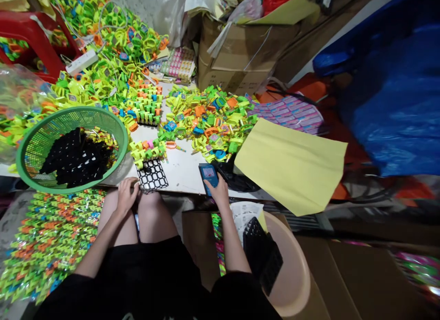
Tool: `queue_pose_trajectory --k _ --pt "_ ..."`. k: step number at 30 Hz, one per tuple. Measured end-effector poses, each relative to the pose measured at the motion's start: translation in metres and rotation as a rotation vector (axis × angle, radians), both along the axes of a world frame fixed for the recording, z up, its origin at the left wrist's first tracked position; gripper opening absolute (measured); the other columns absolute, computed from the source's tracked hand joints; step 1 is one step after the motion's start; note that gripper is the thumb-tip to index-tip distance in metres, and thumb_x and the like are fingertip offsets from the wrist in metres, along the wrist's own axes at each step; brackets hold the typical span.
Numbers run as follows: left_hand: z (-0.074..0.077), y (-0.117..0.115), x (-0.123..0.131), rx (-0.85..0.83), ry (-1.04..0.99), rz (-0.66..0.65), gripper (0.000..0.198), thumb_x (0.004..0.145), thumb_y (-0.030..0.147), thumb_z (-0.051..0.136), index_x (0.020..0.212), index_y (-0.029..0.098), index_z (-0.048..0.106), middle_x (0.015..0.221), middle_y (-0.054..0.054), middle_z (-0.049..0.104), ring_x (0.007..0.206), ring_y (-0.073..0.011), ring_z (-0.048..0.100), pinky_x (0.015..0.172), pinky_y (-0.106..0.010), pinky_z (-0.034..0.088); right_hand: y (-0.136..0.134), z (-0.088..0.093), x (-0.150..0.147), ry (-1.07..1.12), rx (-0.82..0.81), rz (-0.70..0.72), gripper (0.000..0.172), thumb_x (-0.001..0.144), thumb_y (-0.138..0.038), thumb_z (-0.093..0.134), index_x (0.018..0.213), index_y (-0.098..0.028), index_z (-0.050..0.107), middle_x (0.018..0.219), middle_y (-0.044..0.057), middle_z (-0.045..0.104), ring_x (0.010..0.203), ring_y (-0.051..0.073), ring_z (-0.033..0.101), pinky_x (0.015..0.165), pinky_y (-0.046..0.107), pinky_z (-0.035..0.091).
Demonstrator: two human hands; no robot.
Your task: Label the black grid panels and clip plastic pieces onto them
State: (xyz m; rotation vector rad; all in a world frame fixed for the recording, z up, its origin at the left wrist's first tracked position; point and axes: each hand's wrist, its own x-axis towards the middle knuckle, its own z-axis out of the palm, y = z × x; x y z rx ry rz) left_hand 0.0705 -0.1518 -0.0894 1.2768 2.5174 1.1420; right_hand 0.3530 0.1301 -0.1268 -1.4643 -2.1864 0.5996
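My right hand [219, 190] is closed around a dark phone [208, 177] with a lit blue screen, held at the table's front edge. The thumb lies over its lower part. My left hand [128, 195] rests at the table edge above my thigh, fingers loosely bent and nothing visible in them. Just beside those fingers lies a black grid tray [153, 175] with rounded openings. Yellow-green plastic toy watches [147, 150] stand in rows over its far end. A loose orange piece [171, 145] lies to the right of them.
A green basket [72, 110] holding black grids stands left. Heaps of toy watches [209, 123] cover the table's back. Yellow paper [292, 164] overhangs the right edge. Below are a peach basin [299, 274] and filled rows [51, 242]. A cardboard box [237, 58] stands behind.
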Motion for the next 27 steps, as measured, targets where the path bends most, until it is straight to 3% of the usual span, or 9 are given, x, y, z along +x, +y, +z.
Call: queue_pose_trajectory --k 6,10,13,17,21,24,27 --pt "-0.007 0.001 -0.012 -0.036 -0.007 0.058 0.040 0.094 0.044 0.041 0.122 0.019 0.053 0.123 -0.011 0.059 0.117 -0.0261 0.052 0.101 -0.041 0.039 0.002 -0.005 0.005 0.039 0.040 0.000 0.060 0.088 -0.053 0.041 0.129 -0.009 0.049 0.125 0.023 0.057 0.114 0.031 0.053 0.098 0.048 0.042" --pt "-0.013 0.006 -0.016 -0.109 0.008 0.014 0.055 0.091 0.051 0.047 0.137 0.020 0.044 0.141 -0.012 0.048 0.130 -0.0293 0.044 0.107 -0.046 0.034 -0.011 0.011 -0.007 0.067 0.186 -0.016 0.048 0.094 -0.040 0.032 0.125 -0.010 0.052 0.123 0.022 0.057 0.117 0.030 0.050 0.100 0.049 0.039" --pt "-0.017 0.008 -0.018 -0.191 0.034 -0.016 0.065 0.087 0.057 0.052 0.142 0.025 0.040 0.150 -0.011 0.039 0.137 -0.0322 0.036 0.112 -0.052 0.026 -0.029 0.029 -0.041 0.065 0.271 0.066 0.040 0.096 -0.034 0.032 0.117 -0.013 0.058 0.120 0.019 0.059 0.116 0.028 0.049 0.103 0.046 0.037" --pt "-0.019 0.006 -0.020 -0.232 0.053 -0.072 0.068 0.086 0.059 0.052 0.145 0.028 0.038 0.154 -0.009 0.032 0.140 -0.0322 0.032 0.115 -0.053 0.022 -0.045 0.040 -0.119 0.081 0.127 0.280 0.034 0.095 -0.034 0.038 0.106 -0.015 0.064 0.109 0.014 0.062 0.105 0.024 0.055 0.094 0.037 0.043" --pt "-0.018 0.003 -0.023 -0.250 0.039 -0.132 0.063 0.087 0.060 0.050 0.142 0.030 0.043 0.155 -0.007 0.031 0.142 -0.0312 0.028 0.116 -0.053 0.020 -0.039 0.040 -0.192 0.113 -0.044 0.352 0.029 0.090 -0.031 0.047 0.105 -0.013 0.063 0.107 0.013 0.063 0.097 0.021 0.059 0.088 0.032 0.046" --pt "-0.017 0.000 -0.023 -0.254 0.019 -0.156 0.057 0.087 0.058 0.051 0.138 0.031 0.049 0.155 -0.006 0.031 0.142 -0.0323 0.027 0.114 -0.055 0.022 -0.026 0.039 -0.213 0.047 -0.142 0.347 0.019 0.082 -0.024 0.054 0.093 -0.013 0.064 0.095 0.011 0.066 0.088 0.021 0.060 0.082 0.031 0.046" --pt "-0.017 -0.001 -0.022 -0.259 0.014 -0.156 0.056 0.088 0.055 0.052 0.138 0.031 0.049 0.155 -0.006 0.031 0.142 -0.0326 0.027 0.114 -0.055 0.023 -0.021 0.040 -0.201 0.074 -0.205 0.260 0.018 0.077 -0.023 0.057 0.091 -0.013 0.063 0.084 0.008 0.068 0.078 0.021 0.061 0.075 0.031 0.047"
